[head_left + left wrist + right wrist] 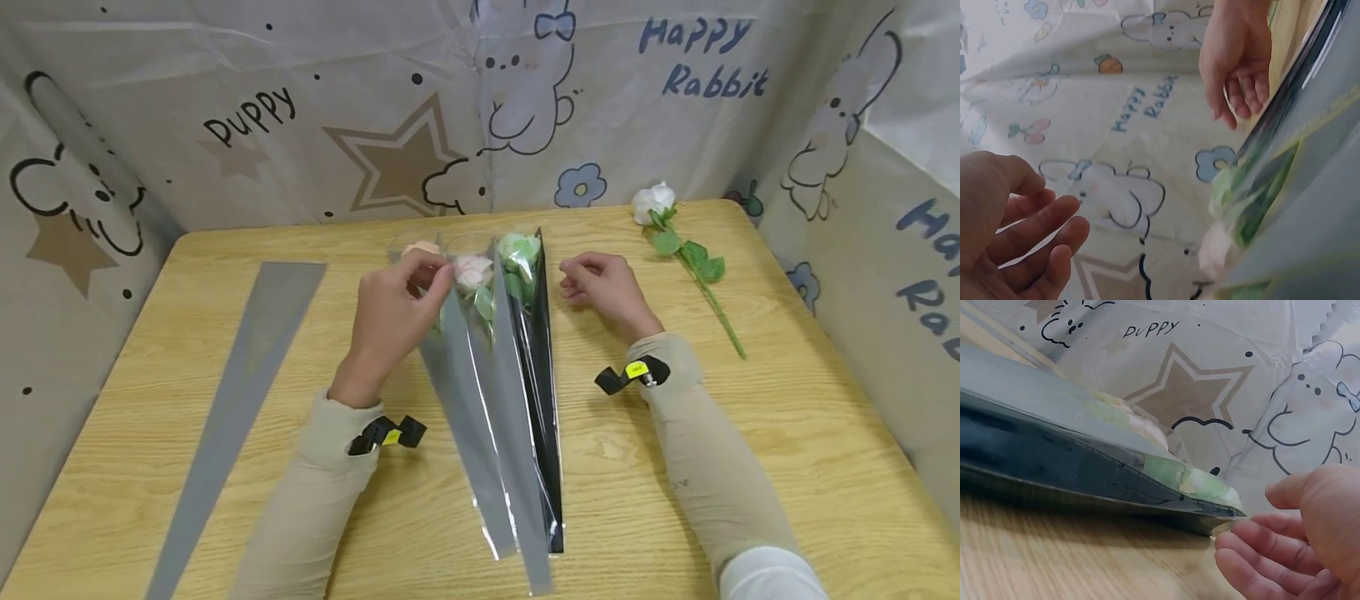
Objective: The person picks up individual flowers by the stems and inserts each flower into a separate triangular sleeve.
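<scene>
Three artificial roses in flower sleeves lie side by side at mid-table: a peach one point(420, 247), a pinkish-white one point(475, 272) and a pale green one point(519, 248). Clear film covers their fronts; two sleeves are grey and the rightmost is black point(553, 400). Over the peach rose, partly hiding it, is my left hand point(393, 312), fingers loosely bent and holding nothing, as the left wrist view shows. Just right of the black sleeve, my right hand point(609, 290) has relaxed fingers around nothing; its fingertips point(1229, 540) appear beside the sleeve's top corner in the right wrist view.
A flat grey flower sleeve point(232, 408) lies on the left of the wooden table point(97, 475). At the back right is an unwrapped white rose point(654, 202) with green leaves and a long stem. Printed cloth walls point(262, 183) enclose the table's back and sides.
</scene>
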`<state>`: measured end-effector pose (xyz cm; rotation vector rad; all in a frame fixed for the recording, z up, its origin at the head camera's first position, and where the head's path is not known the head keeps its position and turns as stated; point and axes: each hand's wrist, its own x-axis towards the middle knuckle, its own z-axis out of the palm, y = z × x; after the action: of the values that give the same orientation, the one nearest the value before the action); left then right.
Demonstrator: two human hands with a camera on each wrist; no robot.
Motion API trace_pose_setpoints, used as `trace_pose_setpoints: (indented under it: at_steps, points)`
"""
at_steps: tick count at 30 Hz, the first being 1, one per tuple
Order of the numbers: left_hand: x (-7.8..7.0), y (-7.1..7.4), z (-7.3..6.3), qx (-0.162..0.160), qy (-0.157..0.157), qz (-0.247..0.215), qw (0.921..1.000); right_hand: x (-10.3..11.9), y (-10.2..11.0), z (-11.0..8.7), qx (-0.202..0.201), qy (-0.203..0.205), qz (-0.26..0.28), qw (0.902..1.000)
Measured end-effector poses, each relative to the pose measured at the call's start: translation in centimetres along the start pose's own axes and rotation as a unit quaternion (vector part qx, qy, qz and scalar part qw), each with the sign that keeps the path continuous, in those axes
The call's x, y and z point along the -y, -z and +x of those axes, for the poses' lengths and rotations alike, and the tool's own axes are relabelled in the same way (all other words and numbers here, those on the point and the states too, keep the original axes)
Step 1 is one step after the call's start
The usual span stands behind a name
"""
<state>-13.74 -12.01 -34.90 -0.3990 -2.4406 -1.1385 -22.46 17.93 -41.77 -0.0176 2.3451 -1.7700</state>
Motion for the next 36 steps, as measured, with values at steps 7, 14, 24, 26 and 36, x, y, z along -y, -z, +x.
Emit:
trace_pose_setpoints:
  at_steps: [7, 14, 24, 26, 36]
  points:
    - [4.4, 2.0, 0.1, -0.028, 0.071, 0.042, 0.9962, 0.2, -0.8, 0.3, 0.001, 0.021, -0.002, 0.9998]
    - [8.4, 4.8, 1.0, -0.028, 0.141, 0.089, 0.9856, 0.3, -0.9, 0.3, -0.001, 0.029, -0.004, 0.9996]
    - [13.1, 7.8, 1.4, -0.017, 0.25, 0.129, 0.9596, -0.1, -0.8, 0.1, 0.008, 0.042, -0.013, 0.999]
    - [14.1, 8.3, 1.5, -0.005, 0.276, 0.139, 0.9511, -0.1, -0.8, 0.0, 0.014, 0.045, -0.018, 0.9987]
    - [18.1, 11.0, 0.6, 0.077, 0.359, 0.192, 0.9101, 0.0, -0.7, 0.0, 0.022, 0.037, -0.026, 0.9987]
